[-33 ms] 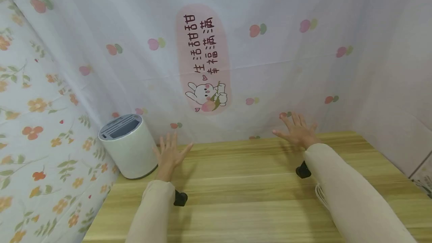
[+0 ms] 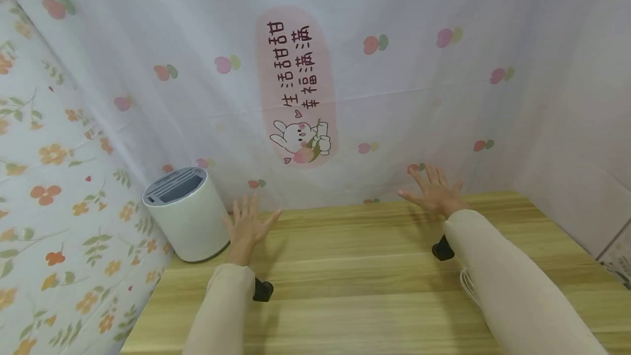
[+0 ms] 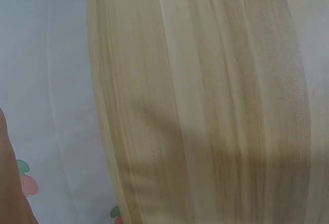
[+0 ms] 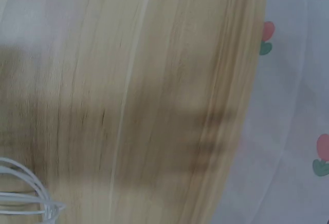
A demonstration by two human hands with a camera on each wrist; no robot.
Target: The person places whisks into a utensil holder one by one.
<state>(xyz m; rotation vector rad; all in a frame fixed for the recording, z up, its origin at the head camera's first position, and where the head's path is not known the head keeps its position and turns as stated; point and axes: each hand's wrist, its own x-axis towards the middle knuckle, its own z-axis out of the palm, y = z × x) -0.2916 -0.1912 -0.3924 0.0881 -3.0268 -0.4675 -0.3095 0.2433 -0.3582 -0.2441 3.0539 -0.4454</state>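
Fingers spread and straight, my left hand (image 2: 246, 229) is held over the back left of the wooden table (image 2: 340, 256), holding nothing. Beside it stands a white cylindrical holder (image 2: 192, 229) with a grey slotted top; the little-finger side comes close to its wall in the head view. My right hand (image 2: 435, 196), also spread and holding nothing, is over the table's back right near the curtain. A bundled white cable (image 4: 31, 193) lies on the table, partly hidden by the right sleeve in the head view. Only a sliver of the left hand (image 3: 9, 183) shows in the left wrist view.
A white curtain (image 2: 419, 108) printed with fruit hangs along the table's back edge, with a pink rabbit panel in its middle. Flowered cloth (image 2: 64, 207) borders the left side. Black wrist cameras stick out under both sleeves, the left one (image 2: 263, 291) lower in view.
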